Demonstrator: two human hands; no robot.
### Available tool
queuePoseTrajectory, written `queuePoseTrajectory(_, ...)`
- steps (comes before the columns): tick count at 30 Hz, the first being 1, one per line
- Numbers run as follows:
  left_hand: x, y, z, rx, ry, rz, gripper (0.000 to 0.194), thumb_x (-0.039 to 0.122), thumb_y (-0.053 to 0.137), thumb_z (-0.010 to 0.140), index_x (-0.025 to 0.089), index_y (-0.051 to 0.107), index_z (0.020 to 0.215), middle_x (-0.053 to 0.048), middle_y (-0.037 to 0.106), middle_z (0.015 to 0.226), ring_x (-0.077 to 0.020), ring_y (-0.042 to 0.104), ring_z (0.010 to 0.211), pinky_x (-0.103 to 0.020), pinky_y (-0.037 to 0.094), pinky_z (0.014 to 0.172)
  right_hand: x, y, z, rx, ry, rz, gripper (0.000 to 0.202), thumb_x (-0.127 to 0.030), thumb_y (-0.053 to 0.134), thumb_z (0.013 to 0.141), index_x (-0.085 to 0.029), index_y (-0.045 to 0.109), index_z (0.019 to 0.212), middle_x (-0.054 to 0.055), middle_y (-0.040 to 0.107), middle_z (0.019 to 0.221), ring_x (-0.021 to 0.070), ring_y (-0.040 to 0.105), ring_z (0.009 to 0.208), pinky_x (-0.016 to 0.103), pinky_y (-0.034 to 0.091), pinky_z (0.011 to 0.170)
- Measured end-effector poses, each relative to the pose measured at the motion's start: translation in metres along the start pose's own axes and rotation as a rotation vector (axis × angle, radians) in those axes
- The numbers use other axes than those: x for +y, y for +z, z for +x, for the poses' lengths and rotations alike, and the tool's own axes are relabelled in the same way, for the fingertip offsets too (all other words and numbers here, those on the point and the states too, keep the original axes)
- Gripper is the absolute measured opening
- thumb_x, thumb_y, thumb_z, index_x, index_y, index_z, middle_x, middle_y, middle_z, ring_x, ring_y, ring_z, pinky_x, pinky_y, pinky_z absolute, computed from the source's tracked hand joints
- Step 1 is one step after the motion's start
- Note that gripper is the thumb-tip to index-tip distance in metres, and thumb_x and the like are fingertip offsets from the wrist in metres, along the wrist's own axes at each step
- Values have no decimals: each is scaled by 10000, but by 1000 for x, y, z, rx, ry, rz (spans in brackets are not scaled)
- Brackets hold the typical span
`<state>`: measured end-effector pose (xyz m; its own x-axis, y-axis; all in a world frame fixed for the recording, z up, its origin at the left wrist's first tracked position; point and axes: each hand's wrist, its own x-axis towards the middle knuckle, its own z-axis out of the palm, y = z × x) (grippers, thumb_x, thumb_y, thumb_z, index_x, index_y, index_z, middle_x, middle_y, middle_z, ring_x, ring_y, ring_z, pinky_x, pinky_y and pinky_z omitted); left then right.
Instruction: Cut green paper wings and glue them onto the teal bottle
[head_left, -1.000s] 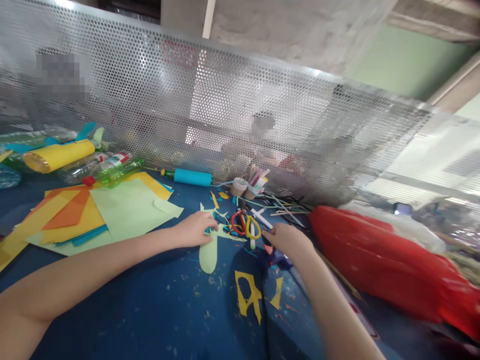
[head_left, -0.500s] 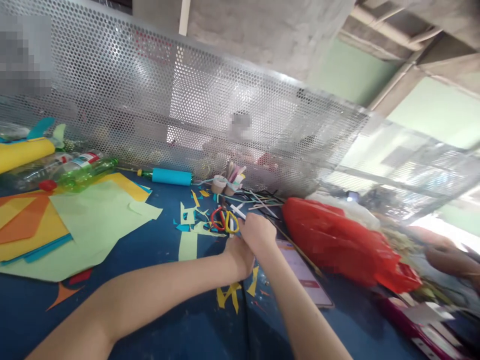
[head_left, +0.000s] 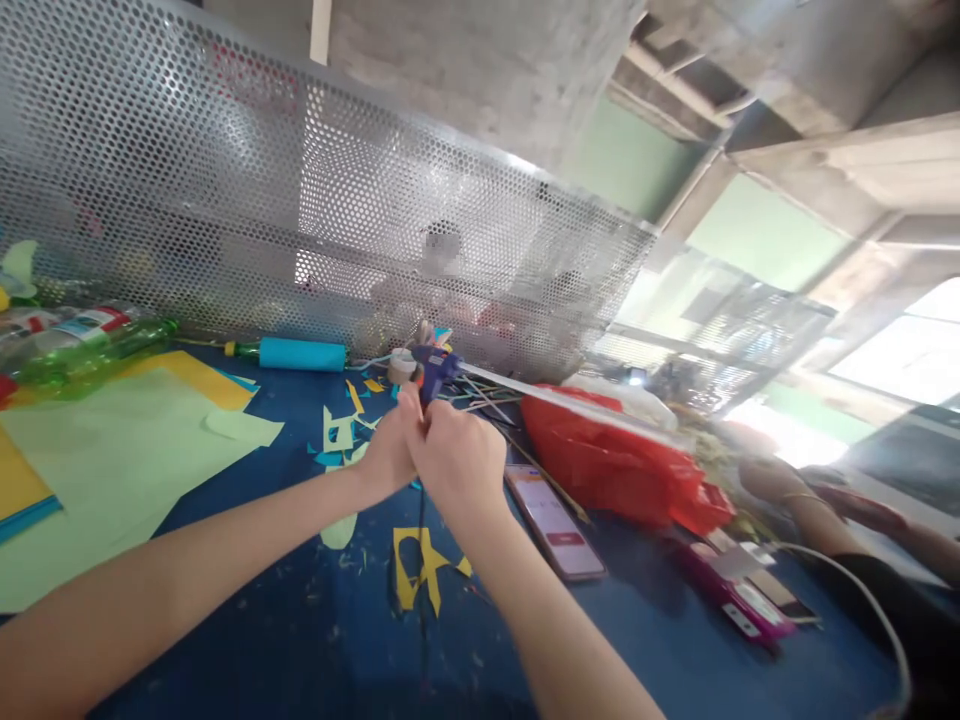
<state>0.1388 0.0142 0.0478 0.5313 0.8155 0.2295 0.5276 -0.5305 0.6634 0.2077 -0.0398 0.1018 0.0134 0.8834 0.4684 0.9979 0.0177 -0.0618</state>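
Observation:
My two hands meet above the blue table point(head_left: 247, 640). My right hand point(head_left: 459, 458) is closed around the grip of a blue glue gun point(head_left: 433, 367). My left hand point(head_left: 388, 452) presses against the same grip from the left, fingers raised to the gun's body. A long white glue stick point(head_left: 570, 404) juts from the gun toward the right, over a red plastic bag point(head_left: 615, 455). A dark cord point(head_left: 420, 560) hangs from the hands down to the table.
A phone point(head_left: 556, 520) lies just right of my hands, a yellow paper cutout point(head_left: 421, 572) below them. Light green paper point(head_left: 112, 450), a green bottle point(head_left: 90, 345) and a teal-wrapped bottle point(head_left: 300, 353) lie left. A perforated metal screen point(head_left: 225, 200) stands behind. Another person's arm point(head_left: 814, 505) rests far right.
My hands came together from the scraps and scissors and lifted the glue gun off the table. The view has swung to the right.

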Motion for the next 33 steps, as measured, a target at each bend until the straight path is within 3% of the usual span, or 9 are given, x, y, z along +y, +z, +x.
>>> queuePoseTrajectory(3, -1, -17, -2, 308, -88, 34, 294, 278, 228, 924, 128, 308, 1163, -123, 590, 908, -234, 581, 809, -353, 431, 686, 14, 14, 11, -48, 68, 165, 599, -599, 341, 847, -105, 651, 714, 177, 647, 675, 289, 637, 742, 359, 443, 688)
queuePoseTrajectory(5, -1, -21, -5, 408, -91, 99, 272, 278, 294, 904, 112, 342, 1115, -108, 599, 806, -235, 600, 727, -334, 435, 627, 22, 32, 20, -73, 94, 496, 564, -621, 410, 805, -117, 644, 904, 133, 667, 752, 275, 631, 831, 358, 445, 762)
queuePoseTrajectory(9, -5, -13, -11, 330, 20, 194, 248, 218, 324, 876, 99, 419, 1071, -154, 604, 902, -258, 603, 838, -359, 453, 706, 22, 78, 31, -153, 294, 1427, 494, -552, 510, 765, -186, 554, 1094, 36, 681, 881, 186, 632, 858, 284, 484, 752)
queuePoseTrajectory(13, -22, -15, -22, 201, 154, 156, 326, 275, 304, 879, 142, 522, 1081, -118, 583, 1013, -232, 557, 975, -356, 435, 842, 17, 107, 33, -96, 446, 1844, 335, -454, 590, 721, -162, 590, 886, 40, 677, 808, 154, 628, 700, 256, 497, 628)
queuePoseTrajectory(17, -61, -30, -42, 111, 55, 351, 402, 405, 378, 820, 154, 632, 1005, -121, 600, 951, -289, 567, 906, -425, 426, 829, 20, 121, 32, 134, 580, 1889, 225, -361, 622, 684, -178, 557, 796, -12, 646, 717, 93, 547, 528, 212, 451, 513)
queuePoseTrajectory(22, -105, -31, -67, 101, -32, 479, 493, 472, 485, 722, 144, 634, 1059, -153, 595, 988, -357, 540, 930, -456, 429, 778, 14, 132, 15, 86, 646, 1756, 208, -350, 602, 683, -181, 523, 774, -59, 565, 573, 79, 463, 403, 208, 389, 434)
queuePoseTrajectory(25, -114, -25, -72, 175, -21, 461, 536, 492, 495, 721, 116, 605, 1087, -162, 576, 990, -340, 543, 901, -445, 422, 788, 7, 133, 5, -15, 615, 1738, 198, -351, 594, 695, -191, 510, 775, -74, 522, 522, 88, 463, 399, 207, 382, 430)
queuePoseTrajectory(29, -115, -22, -73, 172, -3, 403, 394, 516, 519, 719, 183, 652, 884, -106, 600, 871, -311, 555, 843, -422, 414, 780, 3, 132, -2, -55, 514, 1744, 186, -353, 577, 706, -190, 523, 778, -69, 531, 564, 80, 451, 391, 210, 384, 439)
queuePoseTrajectory(33, -116, -21, -77, 181, 3, 348, 287, 457, 498, 771, 231, 633, 888, -59, 603, 879, -271, 551, 828, -364, 418, 730, 4, 132, -3, -68, 463, 1692, 186, -362, 563, 709, -184, 537, 757, -66, 509, 543, 82, 439, 383, 214, 376, 441)
